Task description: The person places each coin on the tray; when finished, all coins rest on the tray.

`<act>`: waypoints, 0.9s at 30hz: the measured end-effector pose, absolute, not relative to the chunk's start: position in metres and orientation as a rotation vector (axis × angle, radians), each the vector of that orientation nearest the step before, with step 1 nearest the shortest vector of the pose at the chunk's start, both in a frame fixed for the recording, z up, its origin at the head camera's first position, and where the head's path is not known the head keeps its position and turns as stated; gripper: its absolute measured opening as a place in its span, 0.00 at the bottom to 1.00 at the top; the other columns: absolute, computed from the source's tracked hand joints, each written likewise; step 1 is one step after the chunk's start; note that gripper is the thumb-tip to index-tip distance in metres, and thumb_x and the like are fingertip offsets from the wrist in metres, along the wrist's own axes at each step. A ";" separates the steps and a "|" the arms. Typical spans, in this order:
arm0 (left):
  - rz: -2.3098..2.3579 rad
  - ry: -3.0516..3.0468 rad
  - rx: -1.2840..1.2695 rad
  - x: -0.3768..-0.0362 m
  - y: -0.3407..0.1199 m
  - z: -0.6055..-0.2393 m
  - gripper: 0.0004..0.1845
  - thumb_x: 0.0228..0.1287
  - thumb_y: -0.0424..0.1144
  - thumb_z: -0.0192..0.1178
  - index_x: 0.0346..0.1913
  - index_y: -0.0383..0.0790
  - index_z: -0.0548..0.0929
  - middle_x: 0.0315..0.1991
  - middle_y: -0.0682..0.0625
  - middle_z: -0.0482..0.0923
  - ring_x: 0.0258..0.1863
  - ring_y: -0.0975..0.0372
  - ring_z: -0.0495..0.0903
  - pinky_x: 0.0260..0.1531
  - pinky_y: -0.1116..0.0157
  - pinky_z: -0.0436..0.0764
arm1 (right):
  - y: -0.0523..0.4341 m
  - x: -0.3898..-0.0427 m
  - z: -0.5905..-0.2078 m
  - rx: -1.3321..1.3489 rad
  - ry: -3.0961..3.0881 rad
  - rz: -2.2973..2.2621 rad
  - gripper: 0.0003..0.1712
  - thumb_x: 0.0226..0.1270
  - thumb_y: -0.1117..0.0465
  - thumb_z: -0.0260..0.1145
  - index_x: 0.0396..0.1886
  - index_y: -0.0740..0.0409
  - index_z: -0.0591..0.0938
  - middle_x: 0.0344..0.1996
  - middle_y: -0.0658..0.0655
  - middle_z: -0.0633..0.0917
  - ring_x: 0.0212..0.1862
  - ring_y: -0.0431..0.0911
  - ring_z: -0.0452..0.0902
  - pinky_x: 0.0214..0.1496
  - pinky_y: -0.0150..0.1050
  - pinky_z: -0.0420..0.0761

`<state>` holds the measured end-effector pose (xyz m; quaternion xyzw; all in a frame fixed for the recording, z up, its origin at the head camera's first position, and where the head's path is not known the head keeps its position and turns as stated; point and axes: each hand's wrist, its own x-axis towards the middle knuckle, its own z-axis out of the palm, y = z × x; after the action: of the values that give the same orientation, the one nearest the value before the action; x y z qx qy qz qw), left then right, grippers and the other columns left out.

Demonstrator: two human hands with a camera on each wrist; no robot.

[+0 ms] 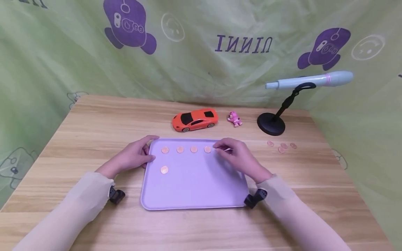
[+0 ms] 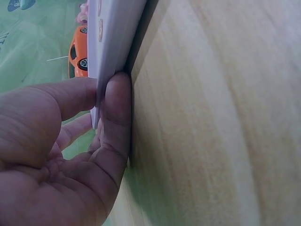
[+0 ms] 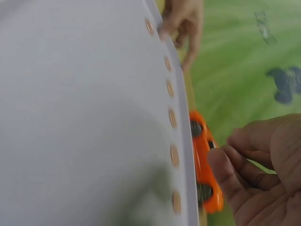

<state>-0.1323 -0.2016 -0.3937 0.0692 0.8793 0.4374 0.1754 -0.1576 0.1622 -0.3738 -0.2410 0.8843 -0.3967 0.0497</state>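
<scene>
Wooden table [image 1: 94, 132] is carrying a lilac tray [image 1: 194, 188]. Left hand [image 1: 133, 157] is pinching its left rim; right hand [image 1: 237, 155] is hovering curled at a thin, light, likely slippery coin [image 1: 207, 149]; grip unclear. Pinch edges.

bright, even light with soft shadows; head view sharp but bowed at edges; both wrist views blurred

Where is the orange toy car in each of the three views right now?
Head: orange toy car on the table beyond the tray's far edge, centre.
Left wrist: upper left, its wheel showing beside the purple tray.
Right wrist: lower right, along the tray rim, near the right hand.
Shared landmark: the purple tray's far edge.
</scene>
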 end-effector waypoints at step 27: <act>1.251 2.484 0.198 -0.132 -0.202 -0.393 0.38 0.70 0.27 0.63 0.80 0.37 0.61 0.37 0.42 0.72 0.30 0.59 0.79 0.28 0.66 0.88 | 0.297 -0.201 -0.389 -0.201 3.072 -0.520 0.13 0.75 0.69 0.61 0.53 0.74 0.79 0.48 0.75 0.83 0.51 0.67 0.78 0.55 0.65 0.78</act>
<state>-0.1324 -0.2016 -0.3930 0.0698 0.8771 0.4417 0.1755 -0.2007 0.2971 -0.3894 -0.0644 0.9839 -0.1666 0.0096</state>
